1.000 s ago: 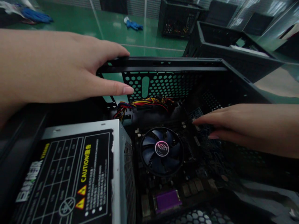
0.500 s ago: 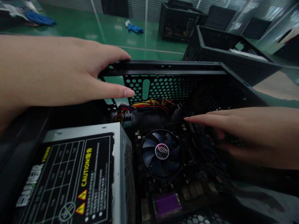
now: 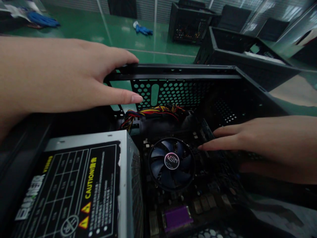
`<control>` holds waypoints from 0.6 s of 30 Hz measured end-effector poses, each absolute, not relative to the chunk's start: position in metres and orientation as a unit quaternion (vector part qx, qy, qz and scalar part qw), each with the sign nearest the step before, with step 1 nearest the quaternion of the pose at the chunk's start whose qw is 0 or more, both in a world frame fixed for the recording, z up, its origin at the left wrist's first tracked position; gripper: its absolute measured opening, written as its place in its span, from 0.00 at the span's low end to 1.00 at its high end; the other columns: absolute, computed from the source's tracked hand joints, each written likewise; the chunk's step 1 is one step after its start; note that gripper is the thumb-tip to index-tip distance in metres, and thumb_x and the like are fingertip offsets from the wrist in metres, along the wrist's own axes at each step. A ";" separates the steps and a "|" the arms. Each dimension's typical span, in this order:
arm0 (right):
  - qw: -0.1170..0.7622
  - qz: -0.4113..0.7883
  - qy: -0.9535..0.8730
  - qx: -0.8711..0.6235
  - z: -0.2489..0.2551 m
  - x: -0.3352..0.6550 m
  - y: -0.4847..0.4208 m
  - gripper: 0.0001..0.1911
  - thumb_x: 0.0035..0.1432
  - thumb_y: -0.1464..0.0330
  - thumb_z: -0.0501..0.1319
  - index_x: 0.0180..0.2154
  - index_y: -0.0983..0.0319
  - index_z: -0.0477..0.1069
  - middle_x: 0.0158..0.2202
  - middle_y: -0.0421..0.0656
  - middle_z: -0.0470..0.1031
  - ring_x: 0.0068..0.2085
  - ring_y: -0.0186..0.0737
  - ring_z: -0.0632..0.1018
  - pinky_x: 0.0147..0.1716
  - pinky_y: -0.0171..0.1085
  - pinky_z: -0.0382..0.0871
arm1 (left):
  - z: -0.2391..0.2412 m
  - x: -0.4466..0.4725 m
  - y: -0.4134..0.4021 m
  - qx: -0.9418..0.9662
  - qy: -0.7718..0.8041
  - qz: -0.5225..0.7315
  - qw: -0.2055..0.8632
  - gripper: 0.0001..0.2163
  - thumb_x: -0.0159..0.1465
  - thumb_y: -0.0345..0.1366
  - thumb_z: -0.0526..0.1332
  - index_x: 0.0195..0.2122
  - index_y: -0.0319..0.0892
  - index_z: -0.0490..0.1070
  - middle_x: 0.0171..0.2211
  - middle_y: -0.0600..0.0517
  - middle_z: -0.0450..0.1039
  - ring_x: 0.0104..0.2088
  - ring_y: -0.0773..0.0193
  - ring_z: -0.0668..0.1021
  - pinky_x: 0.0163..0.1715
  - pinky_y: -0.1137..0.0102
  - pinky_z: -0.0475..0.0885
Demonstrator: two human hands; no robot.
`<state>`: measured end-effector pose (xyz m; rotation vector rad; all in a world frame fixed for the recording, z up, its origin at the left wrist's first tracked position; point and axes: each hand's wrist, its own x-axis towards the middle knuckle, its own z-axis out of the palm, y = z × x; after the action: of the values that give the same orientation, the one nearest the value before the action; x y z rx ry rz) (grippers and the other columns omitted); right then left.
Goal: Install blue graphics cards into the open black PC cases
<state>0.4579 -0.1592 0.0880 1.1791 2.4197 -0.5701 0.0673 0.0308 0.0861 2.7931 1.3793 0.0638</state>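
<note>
A black computer case (image 3: 183, 70) lies open in front of me. My left hand (image 3: 81, 77) is closed over its far rim at the left, thumb inside and the other fingers at or beyond the rail, partly hidden. Inside, my right hand (image 3: 257, 145) reaches in from the right with fingers apart, fingertips beside an upright circuit board (image 3: 206, 129); I see nothing held. To the left of those fingertips sits a round cooling fan (image 3: 171, 162) on the dark motherboard (image 3: 198, 185). A silver power supply (image 3: 123, 158) with a black caution label fills the lower left.
A bundle of coloured wires (image 3: 158, 111) runs along the far inner wall. Behind the case are another open black case (image 3: 247, 61), a further computer tower (image 3: 189, 24) and blue gloves (image 3: 143, 30) on the green surface (image 3: 119, 39).
My right hand has shifted slightly right and down, and its fingers have spread apart beside the upright board. My left hand stays where it was.
</note>
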 end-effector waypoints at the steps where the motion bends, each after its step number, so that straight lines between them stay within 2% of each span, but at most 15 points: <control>1: 0.201 -0.201 0.863 0.417 0.087 0.459 -0.158 0.38 0.70 0.65 0.64 0.75 0.29 0.71 0.66 0.32 0.84 0.53 0.46 0.90 0.45 0.39 0.87 | 0.086 0.068 0.031 0.896 0.443 0.018 0.007 0.71 0.46 0.93 0.46 0.78 0.45 0.69 0.65 0.49 0.76 0.65 0.32 0.79 0.71 0.42 0.68; 4: 0.217 -0.188 0.867 0.408 0.083 0.466 -0.157 0.33 0.73 0.64 0.61 0.73 0.32 0.73 0.71 0.35 0.80 0.54 0.47 0.90 0.44 0.40 0.87 | 0.085 0.067 0.033 0.892 0.451 0.006 0.031 0.72 0.45 0.93 0.48 0.79 0.45 0.65 0.66 0.48 0.73 0.69 0.29 0.75 0.74 0.42 0.61; 6: 0.211 -0.172 0.874 0.402 0.081 0.472 -0.159 0.32 0.73 0.65 0.60 0.73 0.36 0.76 0.72 0.39 0.80 0.55 0.49 0.90 0.46 0.42 0.88 | 0.085 0.066 0.034 0.887 0.458 -0.001 0.061 0.72 0.45 0.93 0.51 0.80 0.43 0.63 0.66 0.46 0.71 0.72 0.25 0.71 0.76 0.41 0.54; 8: 0.205 -0.157 0.880 0.398 0.079 0.476 -0.160 0.31 0.71 0.66 0.60 0.71 0.40 0.78 0.71 0.42 0.80 0.54 0.51 0.90 0.47 0.43 0.88 | 0.085 0.066 0.033 0.885 0.459 -0.002 0.076 0.72 0.46 0.92 0.52 0.79 0.41 0.62 0.66 0.44 0.70 0.72 0.24 0.69 0.76 0.41 0.51; 12: 0.205 -0.141 0.880 0.404 0.080 0.471 -0.162 0.28 0.69 0.65 0.63 0.67 0.43 0.83 0.67 0.44 0.84 0.50 0.53 0.91 0.42 0.45 0.89 | 0.087 0.069 0.030 0.888 0.455 0.002 0.068 0.72 0.46 0.92 0.50 0.79 0.39 0.63 0.67 0.43 0.70 0.70 0.25 0.72 0.74 0.40 0.56; 18: 0.218 -0.171 0.864 0.420 0.084 0.451 -0.155 0.23 0.67 0.66 0.62 0.58 0.47 0.87 0.59 0.45 0.87 0.42 0.53 0.90 0.36 0.48 0.86 | 0.085 0.067 0.032 0.890 0.456 0.005 0.032 0.72 0.45 0.94 0.47 0.79 0.44 0.67 0.63 0.46 0.75 0.64 0.32 0.78 0.71 0.43 0.65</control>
<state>0.4505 -0.1551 0.0845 1.1632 2.3927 -0.4727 0.0675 0.0319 0.0851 2.7391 1.4026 0.0164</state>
